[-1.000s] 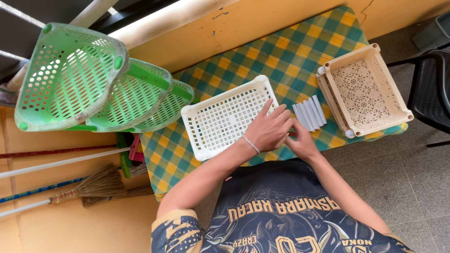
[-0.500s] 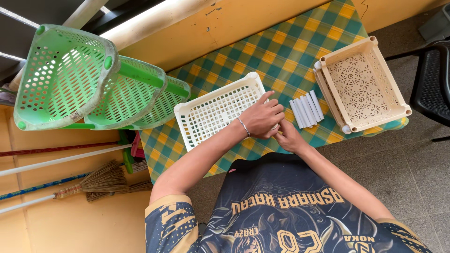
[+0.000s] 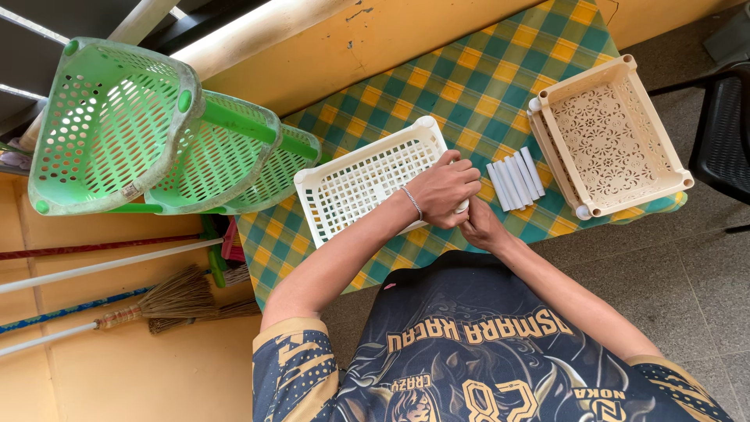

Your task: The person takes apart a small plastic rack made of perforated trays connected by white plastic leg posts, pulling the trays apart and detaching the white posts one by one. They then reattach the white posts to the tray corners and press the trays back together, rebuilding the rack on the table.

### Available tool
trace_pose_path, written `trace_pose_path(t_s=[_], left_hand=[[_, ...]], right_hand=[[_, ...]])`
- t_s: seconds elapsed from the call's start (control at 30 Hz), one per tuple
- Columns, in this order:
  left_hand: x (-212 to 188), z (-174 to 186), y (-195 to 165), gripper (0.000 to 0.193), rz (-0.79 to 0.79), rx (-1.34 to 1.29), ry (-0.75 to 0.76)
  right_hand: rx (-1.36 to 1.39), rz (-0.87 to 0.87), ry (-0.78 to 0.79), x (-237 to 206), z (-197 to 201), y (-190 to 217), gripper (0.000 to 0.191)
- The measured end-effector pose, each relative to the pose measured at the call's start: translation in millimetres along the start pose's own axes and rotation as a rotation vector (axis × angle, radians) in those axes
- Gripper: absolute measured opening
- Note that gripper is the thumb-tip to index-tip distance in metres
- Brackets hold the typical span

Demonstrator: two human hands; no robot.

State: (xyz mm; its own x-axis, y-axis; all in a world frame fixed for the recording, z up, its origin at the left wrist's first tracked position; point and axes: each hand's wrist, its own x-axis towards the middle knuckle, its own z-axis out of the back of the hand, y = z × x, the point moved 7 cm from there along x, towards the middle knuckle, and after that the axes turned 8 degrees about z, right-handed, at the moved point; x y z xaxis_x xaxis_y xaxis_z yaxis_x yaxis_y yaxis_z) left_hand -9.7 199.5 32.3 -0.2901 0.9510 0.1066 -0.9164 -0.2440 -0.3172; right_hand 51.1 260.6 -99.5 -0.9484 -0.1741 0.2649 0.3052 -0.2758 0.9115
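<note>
Here we see the left hand curled on the white basket tray's 3 o'clock rim; the right hand pinches that corner below. White tubes lie at 3 o'clock.

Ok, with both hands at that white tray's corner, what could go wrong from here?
The left hand and right hand press at the near corner of the white tray, which sits by the table edge; it might slide off. The loose white tubes lie close beside the hands and could get knocked and roll.
</note>
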Motion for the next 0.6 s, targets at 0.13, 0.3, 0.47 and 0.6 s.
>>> trace_pose_path(t_s=[0.13,0.3,0.47,0.6], left_hand=[[1,-2,1,0.022,-0.001,0.003,-0.022],[2,-2,3,0.024,0.023,-0.031,-0.001],[0,8,-2,0.027,0.017,0.045,0.029],[-5,34,-9,0.055,-0.013,-0.044,-0.171]], right_hand=[[0.034,0.048,-0.011,0,-2,-3,0.03],[0.035,0.029,-0.015,-1,-1,-8,0.03],[0.022,0.001,0.01,0,0,-1,0.033],[0.235,0.071,-0.02,2,16,17,0.045]])
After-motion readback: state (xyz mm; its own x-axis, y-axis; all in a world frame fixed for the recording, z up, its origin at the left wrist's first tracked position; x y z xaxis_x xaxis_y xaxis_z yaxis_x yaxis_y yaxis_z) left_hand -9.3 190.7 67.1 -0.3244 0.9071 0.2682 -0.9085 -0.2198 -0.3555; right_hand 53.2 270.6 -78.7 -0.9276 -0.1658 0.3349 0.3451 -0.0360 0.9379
